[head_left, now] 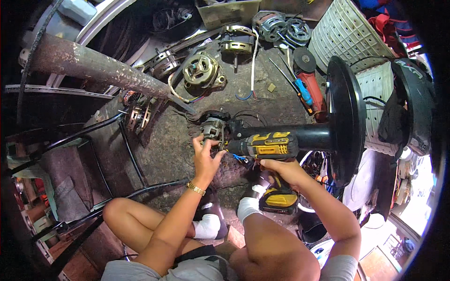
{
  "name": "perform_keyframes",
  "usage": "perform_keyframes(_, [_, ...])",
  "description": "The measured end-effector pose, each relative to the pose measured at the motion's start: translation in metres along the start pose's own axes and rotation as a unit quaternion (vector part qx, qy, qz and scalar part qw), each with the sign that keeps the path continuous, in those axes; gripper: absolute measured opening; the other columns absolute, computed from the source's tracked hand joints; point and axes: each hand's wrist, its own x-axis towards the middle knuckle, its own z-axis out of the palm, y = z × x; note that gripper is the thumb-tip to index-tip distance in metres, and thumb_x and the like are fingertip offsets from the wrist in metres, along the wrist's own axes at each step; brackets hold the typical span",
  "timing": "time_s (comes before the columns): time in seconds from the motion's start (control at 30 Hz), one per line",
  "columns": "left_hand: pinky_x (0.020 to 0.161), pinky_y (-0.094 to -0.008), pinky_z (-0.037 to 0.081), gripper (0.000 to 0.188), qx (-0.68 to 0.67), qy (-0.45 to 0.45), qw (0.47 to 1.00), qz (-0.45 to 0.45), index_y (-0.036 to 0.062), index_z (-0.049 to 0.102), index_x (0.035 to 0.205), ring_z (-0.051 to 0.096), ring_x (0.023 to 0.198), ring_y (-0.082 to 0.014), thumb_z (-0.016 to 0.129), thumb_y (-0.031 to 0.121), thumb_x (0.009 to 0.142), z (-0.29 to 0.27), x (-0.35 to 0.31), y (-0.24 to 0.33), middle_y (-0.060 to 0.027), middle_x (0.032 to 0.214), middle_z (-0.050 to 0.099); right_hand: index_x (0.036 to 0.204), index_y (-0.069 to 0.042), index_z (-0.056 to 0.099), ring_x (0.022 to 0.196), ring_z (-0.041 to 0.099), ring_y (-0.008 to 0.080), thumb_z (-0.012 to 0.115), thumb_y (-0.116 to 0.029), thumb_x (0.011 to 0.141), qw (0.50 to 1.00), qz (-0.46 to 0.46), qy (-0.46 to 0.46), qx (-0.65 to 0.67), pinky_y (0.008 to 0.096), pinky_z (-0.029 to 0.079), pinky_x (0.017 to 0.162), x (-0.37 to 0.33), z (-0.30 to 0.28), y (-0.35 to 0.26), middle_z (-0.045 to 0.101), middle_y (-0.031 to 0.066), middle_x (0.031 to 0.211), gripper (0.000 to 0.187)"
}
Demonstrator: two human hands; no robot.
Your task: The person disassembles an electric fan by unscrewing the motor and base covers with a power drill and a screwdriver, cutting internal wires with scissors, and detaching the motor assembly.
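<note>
My right hand (pixel 283 172) is wrapped round the grip of a yellow-and-black cordless drill (pixel 274 146), which lies level with its nose toward the left. At the drill's tip, a small silvery electric motor (pixel 213 127) sits at the end of a black pole (pixel 300 136). The fingers of my left hand (pixel 207 157) are bent against this motor's near side, beside the drill's nose. Blue wires (pixel 240 158) hang just below the nose. The exact contact between drill tip and motor is hidden by my fingers.
A round black base (pixel 347 122) stands on edge at the pole's right end. Several bare motors (pixel 201 70) lie at the back, near a red angle grinder (pixel 313 91) and a blue-handled screwdriver (pixel 303 92). A rusty pipe (pixel 98 65) and a black metal frame (pixel 131 150) flank the left.
</note>
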Motion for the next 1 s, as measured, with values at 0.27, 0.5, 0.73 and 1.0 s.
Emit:
perform_keyframes(0.27, [0.081,-0.0457,0.049,0.041,0.077,-0.068,0.994,-0.033,0.0097,0.057,0.104,0.054,0.106,-0.0436,0.077,0.012,0.068,0.001,0.005,0.011,-0.0232,0.130,0.035,0.107,-0.005,0.062,0.056,0.058,0.0116,0.068,-0.022,0.084,0.992,0.090,0.002,0.085,0.0256,0.048,0.051,-0.005,-0.007,0.024,0.067,0.0036,0.086,0.029])
perform_keyframes(0.5, [0.088,-0.0485,0.044,0.036,0.129,-0.011,0.991,0.023,0.0014,0.051,0.102,0.048,0.105,-0.0518,0.068,0.000,0.070,0.014,0.006,0.005,-0.0304,0.126,0.031,0.099,-0.005,0.065,0.052,0.055,0.0110,0.067,-0.024,0.084,0.993,0.050,-0.035,0.105,0.0255,0.044,0.046,0.000,-0.001,0.021,0.062,0.0025,0.077,0.024])
perform_keyframes(0.73, [0.085,-0.0472,0.046,0.036,0.124,-0.021,0.992,-0.018,0.0036,0.053,0.102,0.051,0.101,-0.0500,0.069,-0.001,0.070,0.015,0.007,0.005,-0.0284,0.127,0.032,0.092,-0.004,0.064,0.049,0.053,0.0111,0.068,-0.026,0.084,0.993,0.062,-0.037,0.088,0.0256,0.043,0.044,0.002,-0.002,0.013,0.061,0.0019,0.074,0.024])
perform_keyframes(1.0, [0.084,-0.0426,0.049,0.039,0.131,-0.018,0.991,-0.019,0.0074,0.055,0.102,0.051,0.109,-0.0446,0.075,0.006,0.069,0.013,0.005,0.017,-0.0248,0.132,0.034,0.109,-0.003,0.064,0.058,0.058,0.0114,0.066,-0.025,0.086,0.993,0.051,-0.043,0.098,0.0250,0.049,0.050,-0.004,-0.016,0.023,0.068,0.0049,0.087,0.032])
